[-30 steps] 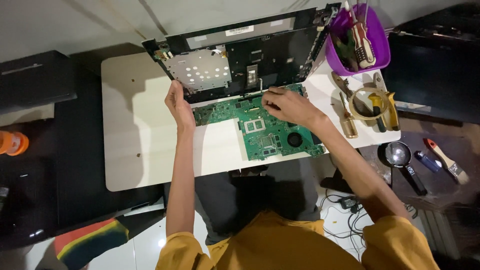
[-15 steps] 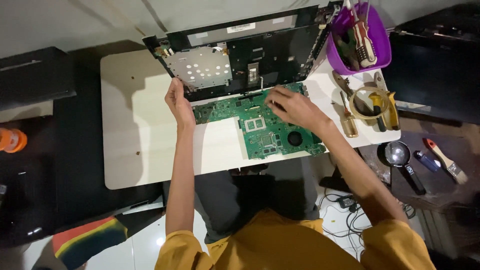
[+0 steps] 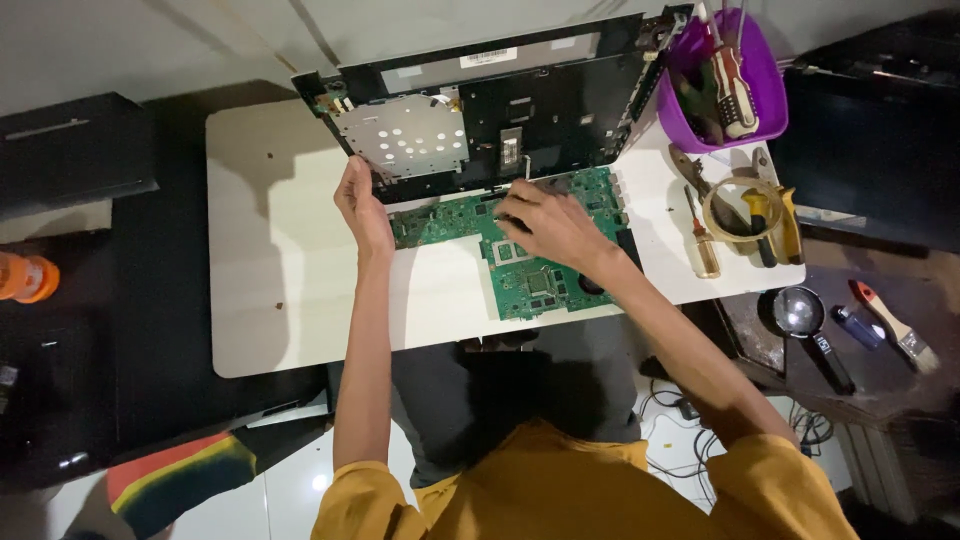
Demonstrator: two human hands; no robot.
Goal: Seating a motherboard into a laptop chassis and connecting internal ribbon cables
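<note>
Fingers of the left hand (image 3: 362, 205) are curled together on the near edge of the black laptop case (image 3: 500, 115), beside its perforated silver metal plate (image 3: 405, 140). Whether they pinch the edge or only press on it cannot be told.

Circuit board (image 3: 520, 250): green, flat on the pale table (image 3: 290, 270), just in front of the case and touching its near edge. Long strip across the top, wider block toward the person. Square silver chip frames and small dark parts show on the wider block; a round dark cutout sits near its right side.

Right hand (image 3: 550, 225) lies over the upper middle of the board, palm down, fingers bent close together with tips on the board's far edge by the case. Nothing visible in its grasp; fingertips partly hidden.

Right of the board: purple bowl (image 3: 765, 100) holding screwdrivers, at the table's far right corner. Below it, a roll of tape (image 3: 738, 205) lying among pliers and a screwdriver. Off the table, further right: a magnifying glass (image 3: 800, 312) and a paintbrush (image 3: 893, 325) on a dark surface.
</note>
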